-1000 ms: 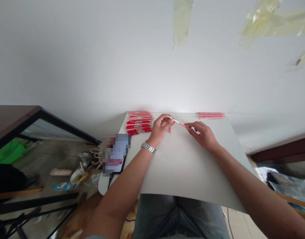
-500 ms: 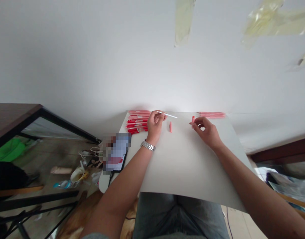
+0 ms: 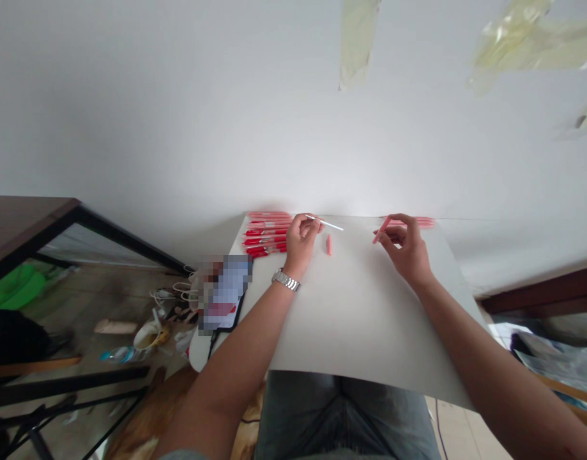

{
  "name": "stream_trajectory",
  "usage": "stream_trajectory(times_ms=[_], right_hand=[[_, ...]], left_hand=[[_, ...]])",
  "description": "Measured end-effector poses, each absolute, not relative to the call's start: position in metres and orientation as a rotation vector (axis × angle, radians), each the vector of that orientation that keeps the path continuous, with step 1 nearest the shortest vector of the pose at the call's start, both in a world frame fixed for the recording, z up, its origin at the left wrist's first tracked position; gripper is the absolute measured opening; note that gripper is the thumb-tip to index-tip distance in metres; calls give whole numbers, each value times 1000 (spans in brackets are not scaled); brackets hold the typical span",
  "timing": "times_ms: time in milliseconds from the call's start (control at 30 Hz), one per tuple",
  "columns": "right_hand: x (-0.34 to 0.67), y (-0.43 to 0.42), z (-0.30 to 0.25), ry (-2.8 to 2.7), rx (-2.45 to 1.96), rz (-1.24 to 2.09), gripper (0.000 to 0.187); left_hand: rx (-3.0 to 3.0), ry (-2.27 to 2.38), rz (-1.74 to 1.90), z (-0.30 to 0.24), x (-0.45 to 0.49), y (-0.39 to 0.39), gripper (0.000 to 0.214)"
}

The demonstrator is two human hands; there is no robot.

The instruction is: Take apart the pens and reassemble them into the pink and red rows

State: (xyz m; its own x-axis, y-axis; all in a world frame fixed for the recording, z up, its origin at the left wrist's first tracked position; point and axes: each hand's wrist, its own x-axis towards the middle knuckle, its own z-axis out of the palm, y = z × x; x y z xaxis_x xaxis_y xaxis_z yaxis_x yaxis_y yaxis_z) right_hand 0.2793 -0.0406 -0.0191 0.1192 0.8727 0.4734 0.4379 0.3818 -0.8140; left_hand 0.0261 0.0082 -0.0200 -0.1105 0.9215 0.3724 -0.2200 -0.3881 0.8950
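White refill (image 3: 333, 226), pinched in the left hand (image 3: 301, 243), and pink barrel (image 3: 382, 230), gripped by the right hand (image 3: 409, 248), flank a loose pen section (image 3: 329, 245) one nudge could roll.

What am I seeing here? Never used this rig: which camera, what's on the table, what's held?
No machine: this is a person working bare-handed. One camera, worn on the person's head, looks forward and down. The left hand holds a thin white rod; the right hand holds a pink tube. On the white table, a short pink piece lies between the hands, red and pink pens lie to the left, and slim pink sticks lie partly behind the right hand.
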Motion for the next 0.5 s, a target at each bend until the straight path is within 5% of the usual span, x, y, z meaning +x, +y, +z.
stream_trajectory(times_ms=[500], right_hand=[[279, -42, -18, -1629, -1258, 398, 33]], left_hand=[[1271, 855, 1649, -17, 27, 7, 30]])
